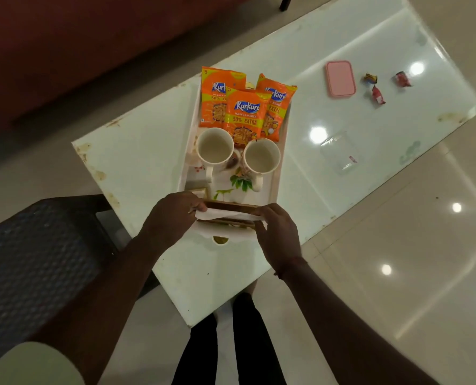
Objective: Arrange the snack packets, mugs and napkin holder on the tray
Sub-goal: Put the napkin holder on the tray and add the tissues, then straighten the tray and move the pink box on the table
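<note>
A white tray (276, 177) with a leaf print lies on the white table. Three orange snack packets (245, 115) lean overlapping at its far end. Two white mugs, the left mug (215, 148) and the right mug (261, 157), stand side by side in the middle, handles toward me. At the tray's near end I hold a wooden napkin holder (231, 209) with white napkins in it. My left hand (173, 215) grips its left end and my right hand (280, 232) grips its right end.
A pink lidded box (340, 78), three crumpled wrappers (377, 93) and a clear plastic sleeve (339, 151) lie on the table (137, 151) to the right. A dark woven stool (36, 262) stands at the left. A red sofa fills the far left.
</note>
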A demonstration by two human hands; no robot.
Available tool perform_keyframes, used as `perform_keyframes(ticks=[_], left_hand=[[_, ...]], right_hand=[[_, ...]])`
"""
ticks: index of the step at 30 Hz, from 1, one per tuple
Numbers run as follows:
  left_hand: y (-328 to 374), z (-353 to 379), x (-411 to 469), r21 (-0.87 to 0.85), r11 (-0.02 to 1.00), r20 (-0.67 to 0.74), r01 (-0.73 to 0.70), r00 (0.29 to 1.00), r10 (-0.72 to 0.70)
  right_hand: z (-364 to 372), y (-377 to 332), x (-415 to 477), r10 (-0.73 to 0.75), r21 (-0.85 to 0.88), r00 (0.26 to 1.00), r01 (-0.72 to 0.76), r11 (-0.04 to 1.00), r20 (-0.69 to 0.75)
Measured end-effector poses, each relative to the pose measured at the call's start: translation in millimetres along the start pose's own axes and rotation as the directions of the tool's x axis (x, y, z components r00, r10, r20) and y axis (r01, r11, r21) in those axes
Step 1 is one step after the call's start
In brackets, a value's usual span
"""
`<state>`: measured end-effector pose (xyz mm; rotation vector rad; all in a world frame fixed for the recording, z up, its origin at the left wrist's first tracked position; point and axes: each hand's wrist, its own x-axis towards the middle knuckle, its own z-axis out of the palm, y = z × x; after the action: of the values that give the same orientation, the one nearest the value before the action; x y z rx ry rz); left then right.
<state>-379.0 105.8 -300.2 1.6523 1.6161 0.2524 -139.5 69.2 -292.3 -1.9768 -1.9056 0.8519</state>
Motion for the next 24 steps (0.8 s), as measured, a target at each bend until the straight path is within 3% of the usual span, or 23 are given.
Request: perform_keyframes(ticks=[7,10,14,18,24], left_hand=[[-8,2,-10,0.207,0.97,-0.109,-0.124,0.983,0.148],[-2,-4,-26,0.238,0.957,-0.097,-0.166,0.976,0.193],[18,-8,-59,0.279,0.948,-0.03,-0.153,0.985,0.168],[52,-18,-79,0.344,0.936,-0.099,-0.076,0.988,0.116],[96,-19,-86,0.287,0.957,-0.176,0.025,0.984,0.028]], right_hand=[[-6,6,-8,0.0,-0.092,0.995,-0.01,0.996,-0.101],[-19,0,-19,0.003,-0.119,0.997,-0.011,0.993,-0.072],[-37,-15,-32,-0.027,-0.199,1.0,0.027,0.98,0.003],[-69,-38,-35,-0.076,-0.253,0.994,0.093,0.963,0.076],[-114,-39,-20,-0.141,-0.323,0.979,0.182,0.929,0.147]])
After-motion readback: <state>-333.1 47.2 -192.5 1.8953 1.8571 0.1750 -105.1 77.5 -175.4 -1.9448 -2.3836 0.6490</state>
